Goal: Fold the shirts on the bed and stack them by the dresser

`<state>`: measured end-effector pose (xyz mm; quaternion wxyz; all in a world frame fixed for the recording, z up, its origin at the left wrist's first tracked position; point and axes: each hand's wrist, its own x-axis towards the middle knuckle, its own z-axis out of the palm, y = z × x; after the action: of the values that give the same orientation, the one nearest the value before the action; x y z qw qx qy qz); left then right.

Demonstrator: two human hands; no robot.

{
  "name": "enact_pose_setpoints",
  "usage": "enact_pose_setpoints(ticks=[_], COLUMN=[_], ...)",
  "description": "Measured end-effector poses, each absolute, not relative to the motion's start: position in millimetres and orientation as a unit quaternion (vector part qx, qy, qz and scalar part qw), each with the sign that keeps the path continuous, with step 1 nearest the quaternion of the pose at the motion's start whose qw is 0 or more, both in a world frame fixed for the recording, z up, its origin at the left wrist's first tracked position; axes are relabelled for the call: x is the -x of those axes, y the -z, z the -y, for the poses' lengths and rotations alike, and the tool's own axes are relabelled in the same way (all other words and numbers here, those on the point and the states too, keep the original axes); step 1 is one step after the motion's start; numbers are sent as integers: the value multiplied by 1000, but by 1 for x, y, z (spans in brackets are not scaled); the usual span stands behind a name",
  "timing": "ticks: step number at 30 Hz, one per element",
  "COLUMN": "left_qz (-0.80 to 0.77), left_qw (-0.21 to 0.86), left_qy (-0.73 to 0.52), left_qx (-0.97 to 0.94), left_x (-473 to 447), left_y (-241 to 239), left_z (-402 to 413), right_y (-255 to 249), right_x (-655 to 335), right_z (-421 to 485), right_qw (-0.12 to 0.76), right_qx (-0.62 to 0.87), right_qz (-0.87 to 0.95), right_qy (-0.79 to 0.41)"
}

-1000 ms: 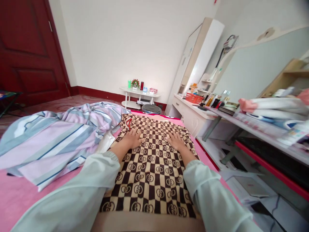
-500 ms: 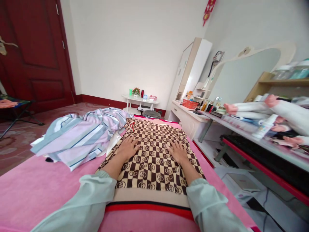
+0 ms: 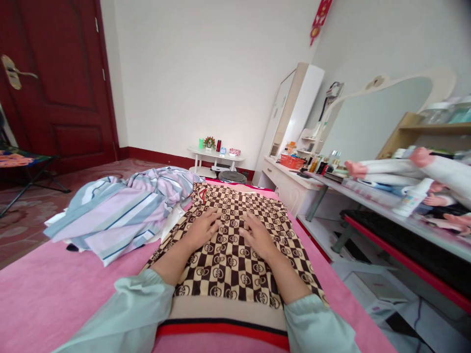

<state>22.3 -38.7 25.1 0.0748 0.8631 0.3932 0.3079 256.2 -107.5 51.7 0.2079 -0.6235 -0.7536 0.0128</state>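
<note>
A brown and cream checked garment with a beige, black and red hem lies spread out in front of me on a pink bed cover. My left hand rests on its left half, fingers apart and slightly bent, nothing held. On the right half is my right hand, also open with the fingers spread and a little curved. The two hands are close to the garment's middle, with a narrow gap between them. A red-edged patch shows near the garment's far left corner.
Striped bedding or cloth lies bunched on the left of the bed. A small white table stands beyond the far end. Along the right are a dressing table with a mirror, and a cluttered shelf holding bottles and dolls.
Both hands have slid inward across the garment, closer together, and their fingers have bent a little more. The camera view has shifted slightly.
</note>
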Motion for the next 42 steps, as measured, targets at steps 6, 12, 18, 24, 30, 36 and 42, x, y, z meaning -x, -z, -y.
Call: enact_pose_setpoints(ticks=[6,12,18,24,30,36,42], left_qz=[-321,-278,-297,-424,-560,-520,-540], left_qw=[123,341,238,106,43,36,-2], left_qy=[-306,-207,-254,-167,-161,-137,-185], left_qx=[-888,-874,-889,-884,-812,-842,-821], left_x=[-25,-34,-36,-23,-23,-15,-10], left_y=[-37,-53,-45,-23,-24,-24,-22], left_z=[50,65,63,49,44,37,35], right_y=[-48,-50,-57,-48,-34,-28,-25], right_x=[-252,-264,-257,-271,-305,-297,-296], right_z=[106,107,111,99,97,96,96], right_qw=[262,256,215,306,134,70,110], right_qx=[504,592,591,652,827,759,770], right_qz=[811,727,724,677,544,646,629], right_qy=[-141,-236,-282,-151,-46,-51,5])
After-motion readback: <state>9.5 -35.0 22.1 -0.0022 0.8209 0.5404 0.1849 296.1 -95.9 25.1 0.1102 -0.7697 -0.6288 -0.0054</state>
